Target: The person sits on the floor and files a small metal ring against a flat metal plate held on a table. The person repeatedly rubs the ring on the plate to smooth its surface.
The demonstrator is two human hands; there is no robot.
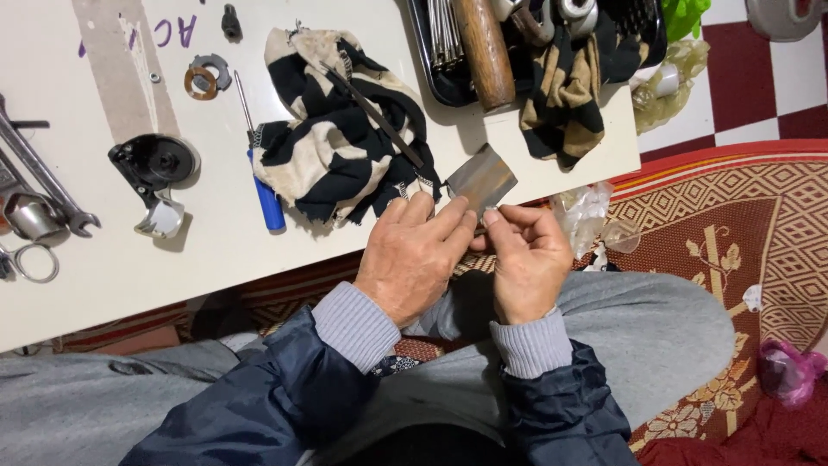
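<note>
A small grey sheet of sandpaper is pinched between both my hands at the front edge of the low white table. My left hand grips its near edge with thumb and fingers. My right hand meets it from the right, fingertips closed on the same edge. Whether a small part sits between the fingers is hidden. A black-and-cream striped rag lies just beyond my hands, with a thin dark file resting across it.
A blue-handled screwdriver lies left of the rag. Further left are a black round machine part, wrenches, rings and washers. A black tray at the back holds a wooden handle and another rag. Patterned red carpet lies right.
</note>
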